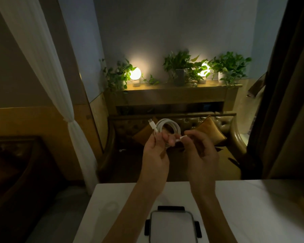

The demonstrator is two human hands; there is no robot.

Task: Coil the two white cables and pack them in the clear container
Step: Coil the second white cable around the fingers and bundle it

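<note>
A white cable (168, 126) is wound into a round coil, held up in the air above the far edge of the white table (253, 207). My left hand (156, 153) grips the coil at its lower left, and one plug sticks up at the coil's top left. My right hand (200, 151) pinches the cable's other end just right of the coil. The clear container (172, 225), with black side latches, sits on the table near me between my forearms. A faint coil shape, perhaps the second cable (111, 206), lies on the table to the left.
Beyond the table stands a dark tufted sofa (223, 123) with orange cushions. A shelf above it carries potted plants (181, 67) and two glowing round lamps. A white curtain (47, 71) hangs at the left and a dark curtain at the right.
</note>
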